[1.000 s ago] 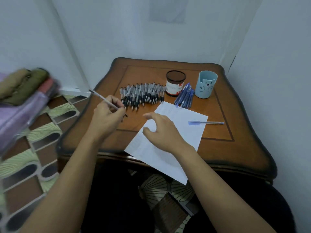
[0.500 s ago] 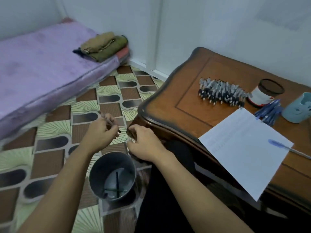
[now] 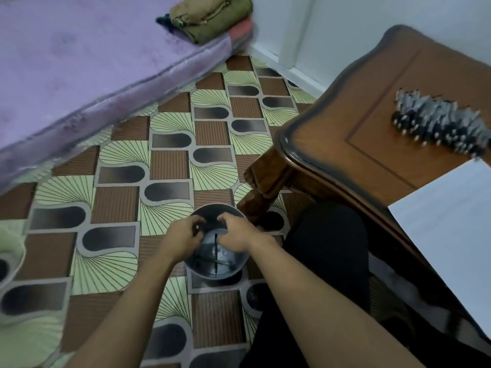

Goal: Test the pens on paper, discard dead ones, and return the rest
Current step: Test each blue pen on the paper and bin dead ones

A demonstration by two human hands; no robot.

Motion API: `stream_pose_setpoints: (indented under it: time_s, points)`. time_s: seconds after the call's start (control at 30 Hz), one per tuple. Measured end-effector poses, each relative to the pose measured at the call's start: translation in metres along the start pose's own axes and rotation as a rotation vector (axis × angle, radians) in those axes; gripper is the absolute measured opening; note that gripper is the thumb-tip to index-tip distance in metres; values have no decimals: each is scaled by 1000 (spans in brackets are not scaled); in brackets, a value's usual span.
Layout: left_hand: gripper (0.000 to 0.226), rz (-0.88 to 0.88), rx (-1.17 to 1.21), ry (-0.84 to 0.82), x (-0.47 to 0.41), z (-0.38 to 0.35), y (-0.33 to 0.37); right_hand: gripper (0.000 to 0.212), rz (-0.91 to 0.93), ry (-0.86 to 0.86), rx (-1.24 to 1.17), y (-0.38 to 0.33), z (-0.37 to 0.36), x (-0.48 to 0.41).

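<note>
Hovering side by side over a dark bin on the patterned floor, 2 bare hands nearly touch. The left hand has its fingers curled round a pen, of which only a small pale end shows beside the thumb. The right hand, just beside that grip, also curls its fingers, but whether it holds anything cannot be told. Directly below the grip, dark pens lie inside the bin. Well apart, up and right of the grip, a row of pens and a white paper rest on a wooden table.
</note>
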State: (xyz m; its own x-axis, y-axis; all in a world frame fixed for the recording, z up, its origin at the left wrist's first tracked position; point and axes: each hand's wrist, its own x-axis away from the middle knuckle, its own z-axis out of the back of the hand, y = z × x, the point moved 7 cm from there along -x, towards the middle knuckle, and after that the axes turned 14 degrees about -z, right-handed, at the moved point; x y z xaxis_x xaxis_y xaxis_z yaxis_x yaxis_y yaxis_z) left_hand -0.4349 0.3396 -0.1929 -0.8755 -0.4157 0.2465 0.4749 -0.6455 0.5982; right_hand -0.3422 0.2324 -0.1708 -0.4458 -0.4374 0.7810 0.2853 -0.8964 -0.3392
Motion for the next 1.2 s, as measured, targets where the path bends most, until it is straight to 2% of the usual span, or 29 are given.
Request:
stream_pose_setpoints:
  time_s: [0.13,0.3,0.53,0.67,0.77,0.93,1.07,1.2]
  points:
    - [40,16,28,3,2,-2,-5,63,-3,-11,9,4,-8,-8]
    - [34,-25,111,142,-2,17,9,61,27,46,-35,1,4,-4]
    - [25,-190,224,455,-11,78,80,49,175,283,-266,1,83,53]
    - [24,-337,279,531,-22,108,149,40,203,460,-502,29,145,101]
    - [25,-491,288,518,-34,121,213,34,218,573,-665,65,188,141]
    - [29,-741,209,371,-54,107,326,36,149,770,-741,155,237,201]
    - [31,-899,45,216,-63,64,407,42,7,886,-729,243,253,229]
    - [30,-947,-24,34,-67,-2,465,48,-137,958,-683,317,253,237]
